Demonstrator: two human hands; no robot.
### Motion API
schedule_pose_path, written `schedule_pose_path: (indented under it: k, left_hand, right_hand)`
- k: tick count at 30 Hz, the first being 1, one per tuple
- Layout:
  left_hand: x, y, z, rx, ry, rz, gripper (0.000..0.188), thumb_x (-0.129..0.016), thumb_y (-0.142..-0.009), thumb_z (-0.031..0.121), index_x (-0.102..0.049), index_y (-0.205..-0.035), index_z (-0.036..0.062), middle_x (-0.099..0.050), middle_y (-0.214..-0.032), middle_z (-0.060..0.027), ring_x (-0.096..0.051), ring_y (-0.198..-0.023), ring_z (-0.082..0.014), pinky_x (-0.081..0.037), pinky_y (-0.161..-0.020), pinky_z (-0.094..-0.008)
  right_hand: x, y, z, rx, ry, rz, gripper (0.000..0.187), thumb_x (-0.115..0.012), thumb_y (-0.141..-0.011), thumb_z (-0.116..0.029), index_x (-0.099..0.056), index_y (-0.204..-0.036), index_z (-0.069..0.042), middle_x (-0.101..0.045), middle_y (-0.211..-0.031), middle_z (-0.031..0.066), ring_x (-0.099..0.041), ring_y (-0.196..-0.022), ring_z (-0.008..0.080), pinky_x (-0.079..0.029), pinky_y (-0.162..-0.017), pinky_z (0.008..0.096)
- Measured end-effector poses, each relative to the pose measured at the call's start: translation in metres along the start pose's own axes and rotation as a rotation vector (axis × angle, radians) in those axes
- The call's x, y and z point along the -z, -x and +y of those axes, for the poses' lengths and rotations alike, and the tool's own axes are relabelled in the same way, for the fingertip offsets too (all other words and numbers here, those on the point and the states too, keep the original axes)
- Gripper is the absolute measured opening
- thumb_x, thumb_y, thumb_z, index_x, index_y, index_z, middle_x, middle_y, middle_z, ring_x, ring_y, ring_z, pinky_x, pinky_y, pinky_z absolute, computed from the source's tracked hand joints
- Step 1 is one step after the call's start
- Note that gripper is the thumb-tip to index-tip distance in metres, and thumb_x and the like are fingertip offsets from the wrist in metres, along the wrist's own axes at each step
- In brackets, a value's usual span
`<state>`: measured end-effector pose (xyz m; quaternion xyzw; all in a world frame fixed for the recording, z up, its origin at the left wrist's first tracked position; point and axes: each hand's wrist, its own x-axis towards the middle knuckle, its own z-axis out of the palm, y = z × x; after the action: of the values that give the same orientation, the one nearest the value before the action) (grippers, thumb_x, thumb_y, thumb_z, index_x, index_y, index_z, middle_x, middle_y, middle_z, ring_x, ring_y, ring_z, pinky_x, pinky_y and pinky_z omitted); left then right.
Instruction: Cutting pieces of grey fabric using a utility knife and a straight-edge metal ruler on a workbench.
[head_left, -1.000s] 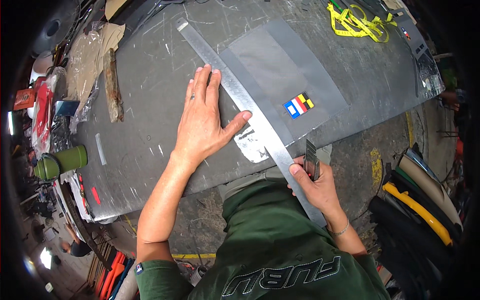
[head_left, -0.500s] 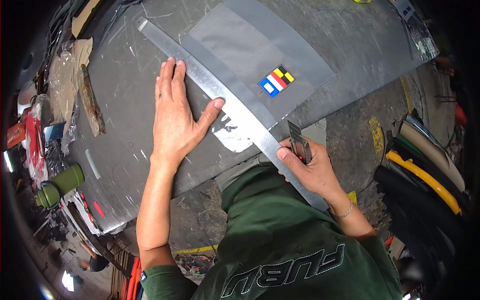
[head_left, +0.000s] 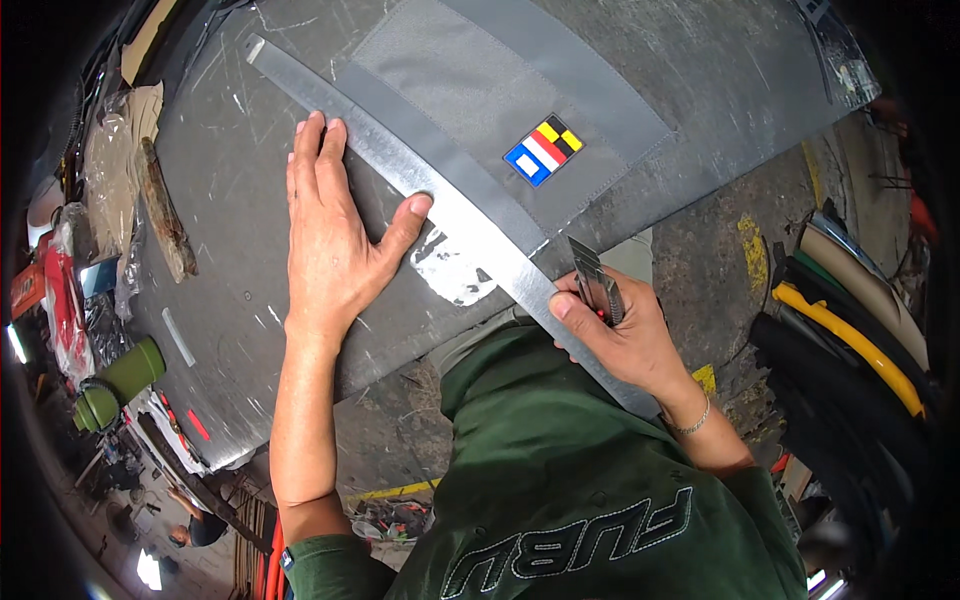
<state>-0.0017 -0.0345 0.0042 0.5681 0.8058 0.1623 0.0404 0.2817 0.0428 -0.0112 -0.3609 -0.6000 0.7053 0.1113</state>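
A long metal ruler [head_left: 465, 215] lies slantwise on the dark worktable [head_left: 230, 260], along the left edge of a grey fabric panel [head_left: 440, 85]. On the panel sits a small patch [head_left: 542, 150] in blue, white, red, yellow and black. My left hand [head_left: 330, 220] lies flat with fingers stretched, fingertips and thumb touching the ruler's left edge. My right hand [head_left: 625, 335] grips the ruler's near end, which sticks out past the table edge. That same hand holds a snap-off utility knife [head_left: 598, 285], its dark blade pointing up and away from me.
A green bottle [head_left: 135, 370] lies at the table's left edge. Farther back are a rough wooden stick [head_left: 165, 210] and clear plastic wrapping [head_left: 110, 150]. Rolls of material, one with a yellow tube [head_left: 850, 345], stand at the right. Another person [head_left: 200, 525] shows at lower left.
The view has shifted slightly, so the tabletop things sit a little differently in the picture. Both hands keep their hold and contact; no clear movement of the ruler over the panel shows.
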Motion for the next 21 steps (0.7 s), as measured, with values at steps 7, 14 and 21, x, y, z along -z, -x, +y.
schedule_pose_path:
  k: [7,14,21]
  left_hand:
    - [-0.0001,-0.0003,0.0002,0.005,0.0,0.007,0.099,-0.078,-0.086,0.055,-0.037,-0.152,-0.0071,-0.034,-0.159,-0.0304,-0.033,-0.149,-0.0468,-0.025,-0.125,-0.0558]
    - [-0.001,0.0,-0.0008,-0.01,-0.031,0.008,0.102,-0.074,-0.087,0.061,-0.037,-0.152,-0.0074,-0.034,-0.159,-0.0305,-0.033,-0.15,-0.0451,-0.024,-0.126,-0.0559]
    - [-0.0022,-0.0001,-0.0019,-0.031,-0.053,0.027,0.102,-0.074,-0.087,0.063,-0.038,-0.152,-0.0076,-0.036,-0.158,-0.031,-0.033,-0.151,-0.044,-0.023,-0.126,-0.0552]
  right_hand:
    - [-0.0007,0.0021,0.005,-0.003,-0.017,0.005,0.022,-0.071,-0.101,-0.02,-0.067,-0.106,0.001,-0.066,-0.075,0.0022,-0.063,-0.06,0.0077,-0.051,-0.051,0.0253]
    - [-0.0016,0.0031,0.0044,-0.072,-0.035,0.01,0.025,-0.072,-0.1,-0.021,-0.066,-0.107,0.002,-0.067,-0.078,0.0042,-0.068,-0.063,0.0108,-0.053,-0.051,0.0262]
    - [-0.0028,0.0039,0.0029,-0.089,-0.058,0.025,0.026,-0.073,-0.1,-0.022,-0.067,-0.108,0.002,-0.068,-0.079,0.0044,-0.068,-0.062,0.0113,-0.055,-0.051,0.0271]
